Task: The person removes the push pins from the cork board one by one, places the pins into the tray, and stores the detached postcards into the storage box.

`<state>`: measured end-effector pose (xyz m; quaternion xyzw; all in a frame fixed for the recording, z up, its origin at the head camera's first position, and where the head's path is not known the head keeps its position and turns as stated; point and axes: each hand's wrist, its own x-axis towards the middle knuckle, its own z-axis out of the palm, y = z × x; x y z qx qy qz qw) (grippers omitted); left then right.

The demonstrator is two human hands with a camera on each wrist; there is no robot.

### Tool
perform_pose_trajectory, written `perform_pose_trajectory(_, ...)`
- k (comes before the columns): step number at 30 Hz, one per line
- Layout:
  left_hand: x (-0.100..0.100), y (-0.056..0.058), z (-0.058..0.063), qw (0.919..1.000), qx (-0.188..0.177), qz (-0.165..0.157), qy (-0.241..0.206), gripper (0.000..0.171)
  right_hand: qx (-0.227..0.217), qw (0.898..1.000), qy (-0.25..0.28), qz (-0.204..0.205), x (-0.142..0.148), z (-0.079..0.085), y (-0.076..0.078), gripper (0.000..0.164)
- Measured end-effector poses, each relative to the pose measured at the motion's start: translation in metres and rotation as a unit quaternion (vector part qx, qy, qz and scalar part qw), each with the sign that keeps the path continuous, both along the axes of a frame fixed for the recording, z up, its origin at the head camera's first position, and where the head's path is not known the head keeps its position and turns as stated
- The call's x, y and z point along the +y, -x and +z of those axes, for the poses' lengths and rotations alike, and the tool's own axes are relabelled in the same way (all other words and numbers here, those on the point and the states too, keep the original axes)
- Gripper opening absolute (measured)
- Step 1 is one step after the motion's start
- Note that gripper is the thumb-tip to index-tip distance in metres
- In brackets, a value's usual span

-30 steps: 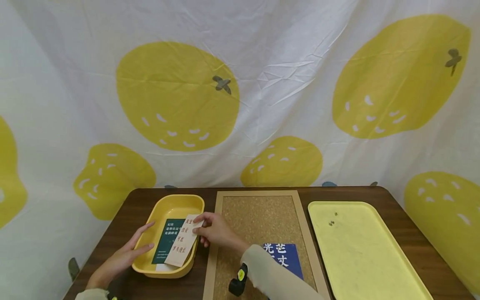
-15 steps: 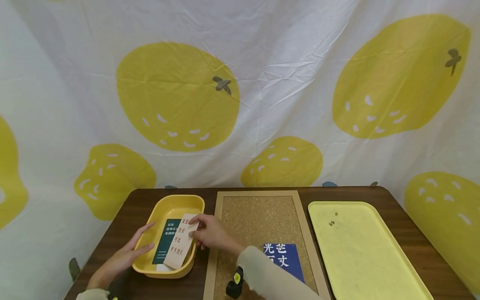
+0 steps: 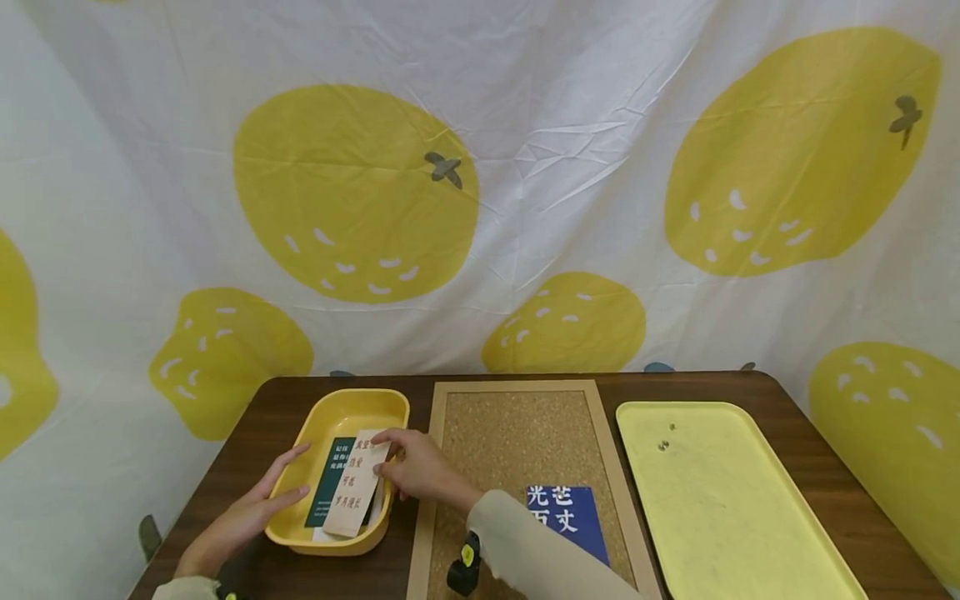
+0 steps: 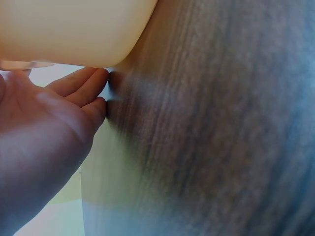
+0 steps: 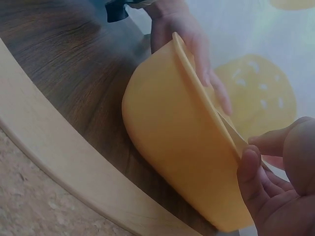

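Note:
In the head view, my right hand (image 3: 420,468) pinches the upper right edge of a beige card (image 3: 354,492) with reddish-brown writing. The card lies slanted inside the yellow plastic bin (image 3: 341,403), partly covering a dark green card (image 3: 327,492). A bit of white card (image 3: 324,536) shows underneath. My left hand (image 3: 243,517) holds the bin's left side, its thumb over the rim. In the left wrist view, fingers (image 4: 86,88) of that hand lie outside, against the bin's lower wall. The right wrist view shows thumb and forefinger meeting at the card's edge.
Right of the bin lies a framed corkboard (image 3: 517,433) with a blue card (image 3: 588,525) on it, partly behind the right forearm. Farther right stands a pale yellow tray (image 3: 738,500) with a few small shiny pieces (image 3: 663,446). A lemon-print curtain hangs behind the table.
My right hand has shifted slightly left with the beige card, which now covers more of the green card. The left hand and bin have stayed put.

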<state>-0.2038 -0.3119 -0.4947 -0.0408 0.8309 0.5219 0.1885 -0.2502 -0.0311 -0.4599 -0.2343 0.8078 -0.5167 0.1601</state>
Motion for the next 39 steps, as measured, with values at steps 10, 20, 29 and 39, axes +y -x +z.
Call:
perform_pose_trajectory(10,0.0008,0.0004,-0.0003,1.0000,-0.001,0.007,0.003,0.079,0.010,1.000,-0.002,-0.027,-0.0045,0.0002,0.0001,0.030)
perform_pose_trajectory(20,0.0029,-0.0007,0.0015,1.0000,0.005,0.005,0.002,0.078,0.038,0.998,-0.005,-0.054,-0.0061,-0.0008,-0.0013,0.016)
perform_pose_trajectory(29,0.0005,0.0006,-0.0011,1.0000,0.003,0.007,0.002,0.078,0.038,0.997,-0.007,-0.065,-0.0068,0.0017,-0.0012,0.024)
perform_pose_trajectory(39,0.0004,-0.0002,-0.0011,0.9999,0.002,0.011,-0.003,0.077,0.044,0.998,0.001,-0.048,-0.0024,0.0017,-0.0013,0.019)
